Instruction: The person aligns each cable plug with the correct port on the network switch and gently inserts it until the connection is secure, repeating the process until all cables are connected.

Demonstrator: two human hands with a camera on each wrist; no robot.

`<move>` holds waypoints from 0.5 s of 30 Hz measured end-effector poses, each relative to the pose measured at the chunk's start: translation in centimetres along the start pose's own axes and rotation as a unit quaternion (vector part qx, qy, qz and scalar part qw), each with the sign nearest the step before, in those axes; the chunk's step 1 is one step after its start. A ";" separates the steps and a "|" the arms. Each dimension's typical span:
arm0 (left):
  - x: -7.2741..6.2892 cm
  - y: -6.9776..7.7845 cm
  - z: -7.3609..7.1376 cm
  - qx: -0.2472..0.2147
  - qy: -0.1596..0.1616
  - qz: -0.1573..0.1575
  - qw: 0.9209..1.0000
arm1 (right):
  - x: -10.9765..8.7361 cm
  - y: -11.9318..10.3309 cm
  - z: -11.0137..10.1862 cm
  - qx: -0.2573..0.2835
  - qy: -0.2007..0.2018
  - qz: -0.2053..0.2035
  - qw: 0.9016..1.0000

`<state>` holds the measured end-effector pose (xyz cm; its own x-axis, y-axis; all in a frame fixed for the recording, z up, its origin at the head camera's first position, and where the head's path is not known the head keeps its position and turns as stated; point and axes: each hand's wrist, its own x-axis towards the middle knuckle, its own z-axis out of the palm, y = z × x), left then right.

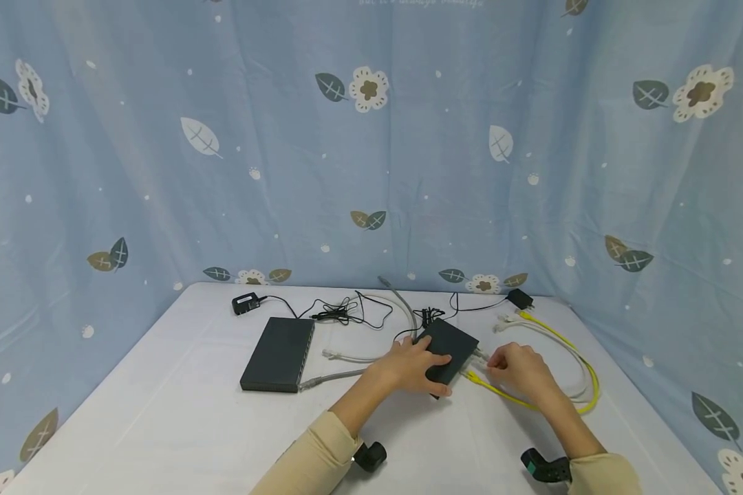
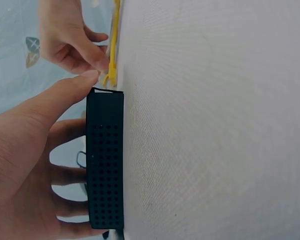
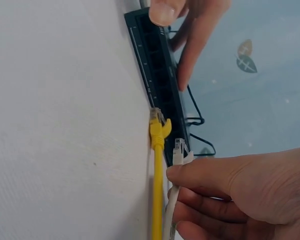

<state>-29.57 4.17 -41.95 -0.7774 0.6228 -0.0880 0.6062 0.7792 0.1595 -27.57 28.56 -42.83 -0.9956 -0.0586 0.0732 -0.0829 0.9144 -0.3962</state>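
A small black network switch (image 1: 447,344) lies on the white table. My left hand (image 1: 411,368) holds it, fingers spread over the top and thumb at the edge by the ports. In the right wrist view that thumb covers the end of the port row. Thumb and fingers of my right hand (image 3: 225,192) pinch a white network cable (image 3: 177,159) just behind its clear plug, which points at the far end of the ports. Beside it a yellow network cable (image 3: 158,145) has its plug right at the port face.
On the left lies a larger black switch (image 1: 278,354). Grey cables (image 1: 340,376) run between the switches. Black power adapters (image 1: 245,303) with bundled leads (image 1: 340,311) lie along the back. Yellow and white cables curve round on the right, before a patterned curtain (image 1: 371,151).
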 end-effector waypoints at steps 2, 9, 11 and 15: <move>0.0 0.0 0.0 0.001 0.001 0.001 1.000 | -0.1 -0.1 0.2 0.000 0.001 -0.001 1.000; 0.0 0.0 0.1 0.006 0.001 0.000 1.000 | 0.0 -0.2 0.7 -0.001 0.009 -0.001 1.000; 0.0 0.0 0.1 0.008 0.002 -0.001 1.000 | 0.1 -0.2 0.9 -0.004 0.010 -0.002 1.000; -0.1 0.0 0.1 0.008 0.004 -0.004 1.000 | 0.3 -0.4 1.1 -0.009 0.018 -0.007 1.000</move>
<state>-29.49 4.16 -42.00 -0.7829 0.6168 -0.0821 0.6031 0.7846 0.1435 -27.86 27.77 -43.63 -0.9920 -0.0574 0.1123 -0.0961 0.9206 -0.3786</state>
